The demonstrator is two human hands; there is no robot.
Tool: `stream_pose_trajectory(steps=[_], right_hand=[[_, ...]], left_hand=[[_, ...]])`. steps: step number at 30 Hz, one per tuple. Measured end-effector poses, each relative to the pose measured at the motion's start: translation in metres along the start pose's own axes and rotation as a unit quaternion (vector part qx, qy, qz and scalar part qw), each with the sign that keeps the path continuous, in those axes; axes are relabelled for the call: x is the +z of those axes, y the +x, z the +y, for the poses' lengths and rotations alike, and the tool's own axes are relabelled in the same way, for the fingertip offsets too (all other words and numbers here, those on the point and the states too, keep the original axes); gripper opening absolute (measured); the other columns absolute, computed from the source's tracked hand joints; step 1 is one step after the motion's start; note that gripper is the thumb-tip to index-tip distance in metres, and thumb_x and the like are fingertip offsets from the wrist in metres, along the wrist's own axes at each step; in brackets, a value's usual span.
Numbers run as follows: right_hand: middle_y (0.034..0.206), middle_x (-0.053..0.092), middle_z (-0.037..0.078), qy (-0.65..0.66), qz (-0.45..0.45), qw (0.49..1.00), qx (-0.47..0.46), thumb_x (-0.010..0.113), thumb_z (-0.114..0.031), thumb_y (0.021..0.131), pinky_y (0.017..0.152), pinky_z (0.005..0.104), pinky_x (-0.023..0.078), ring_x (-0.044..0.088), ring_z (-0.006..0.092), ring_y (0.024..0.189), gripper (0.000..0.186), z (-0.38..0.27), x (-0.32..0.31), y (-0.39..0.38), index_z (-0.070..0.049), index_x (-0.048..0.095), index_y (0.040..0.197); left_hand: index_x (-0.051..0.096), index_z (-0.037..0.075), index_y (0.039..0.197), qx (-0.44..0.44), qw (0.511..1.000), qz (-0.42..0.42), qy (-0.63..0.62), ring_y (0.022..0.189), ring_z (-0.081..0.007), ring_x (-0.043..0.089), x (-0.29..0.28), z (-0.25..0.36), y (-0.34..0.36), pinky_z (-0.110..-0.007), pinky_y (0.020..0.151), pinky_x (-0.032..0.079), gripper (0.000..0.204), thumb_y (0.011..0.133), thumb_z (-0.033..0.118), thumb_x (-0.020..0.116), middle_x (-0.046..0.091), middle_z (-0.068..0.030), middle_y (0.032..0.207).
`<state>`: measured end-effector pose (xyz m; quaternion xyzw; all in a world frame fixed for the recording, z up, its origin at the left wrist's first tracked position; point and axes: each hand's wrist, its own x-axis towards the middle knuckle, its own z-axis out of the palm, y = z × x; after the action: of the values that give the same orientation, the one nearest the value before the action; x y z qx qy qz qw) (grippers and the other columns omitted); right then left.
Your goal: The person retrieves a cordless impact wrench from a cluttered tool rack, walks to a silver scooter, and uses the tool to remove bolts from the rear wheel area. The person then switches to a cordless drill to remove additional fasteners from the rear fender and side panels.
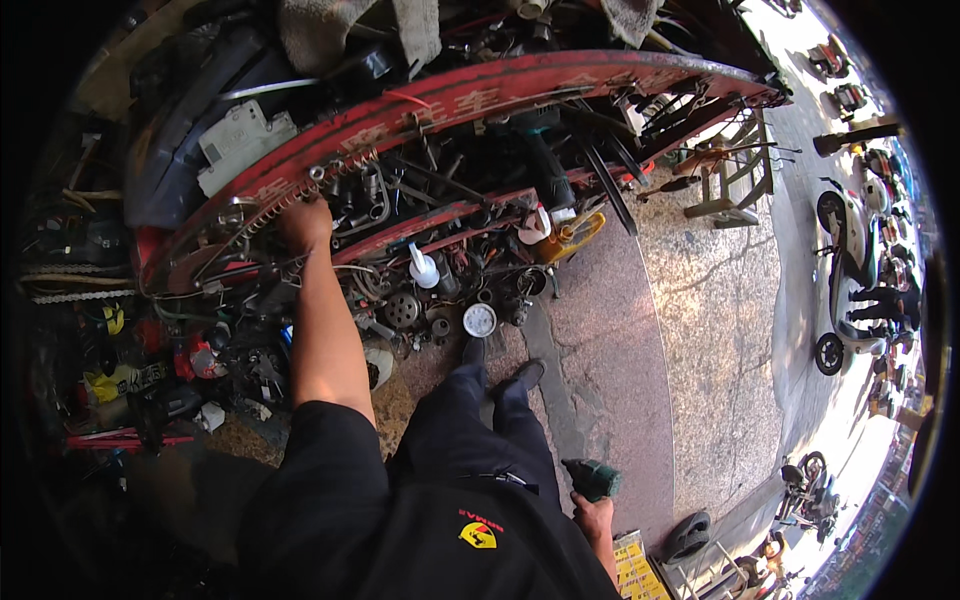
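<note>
The left grip (308, 228) reaches among metal parts on the red-edged bench (440, 113), just beside a long coil spring (268, 213); its fingertips are hidden, so I cannot tell whether it holds anything. Farther right, a round white dial (480, 319) lies near the person's shoes, and the right grip (594, 512) wraps around a dark green power tool (594, 480), well apart from the bench.
</note>
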<state>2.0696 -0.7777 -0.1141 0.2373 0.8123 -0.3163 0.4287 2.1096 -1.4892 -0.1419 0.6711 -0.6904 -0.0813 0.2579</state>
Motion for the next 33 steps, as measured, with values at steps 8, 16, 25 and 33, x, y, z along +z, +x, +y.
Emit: stream_pose_trajectory(steps=[8, 16, 25, 33], right_hand=[[0.057, 0.055, 0.003, -0.009, -0.011, 1.0, 0.026, 0.081, -0.016, 0.074, 0.042, 0.0326, 0.041, 0.051, 0.0156, 0.044, 0.024, -0.011, 0.005, 0.0, -0.004, 0.06, 0.07], [0.055, 0.054, 0.002, 0.002, -0.016, 1.0, 0.025, 0.08, -0.016, 0.074, 0.041, 0.0323, 0.039, 0.049, 0.0151, 0.042, 0.025, -0.013, 0.004, 0.002, -0.005, 0.059, 0.067], [0.054, 0.053, 0.002, 0.013, -0.009, 1.0, 0.012, 0.079, -0.016, 0.074, 0.041, 0.0322, 0.037, 0.048, 0.0145, 0.042, 0.026, -0.018, 0.005, 0.0, -0.006, 0.058, 0.064], [0.055, 0.054, 0.004, 0.004, -0.015, 0.999, 0.03, 0.08, -0.017, 0.074, 0.042, 0.0333, 0.04, 0.052, 0.0161, 0.043, 0.03, -0.01, 0.002, -0.003, -0.004, 0.056, 0.061]], left_hand=[[0.073, 0.007, 0.091, -0.041, 0.996, -0.08, -0.028, 0.08, -0.0298, 0.069, -0.015, -0.001, -0.018, -0.039, 0.074, 0.052, 0.028, 0.076, 0.03, 0.077, 0.072, -0.0149, 0.085], [0.063, 0.003, 0.118, 0.059, 0.972, -0.227, -0.032, 0.103, -0.0354, 0.066, -0.027, 0.04, -0.04, -0.042, 0.088, 0.05, 0.062, 0.069, 0.037, 0.082, 0.068, -0.022, 0.107], [0.064, -0.001, 0.114, 0.026, 0.981, -0.111, -0.159, 0.091, -0.0295, 0.069, 0.0, 0.01, -0.034, -0.037, 0.082, 0.052, 0.043, 0.08, 0.023, 0.076, 0.071, -0.0202, 0.101], [0.068, 0.004, 0.083, -0.223, 0.879, -0.134, -0.4, 0.055, -0.0175, 0.06, -0.006, -0.007, -0.012, -0.033, 0.045, 0.044, 0.019, 0.082, 0.022, 0.074, 0.066, -0.0092, 0.068]])
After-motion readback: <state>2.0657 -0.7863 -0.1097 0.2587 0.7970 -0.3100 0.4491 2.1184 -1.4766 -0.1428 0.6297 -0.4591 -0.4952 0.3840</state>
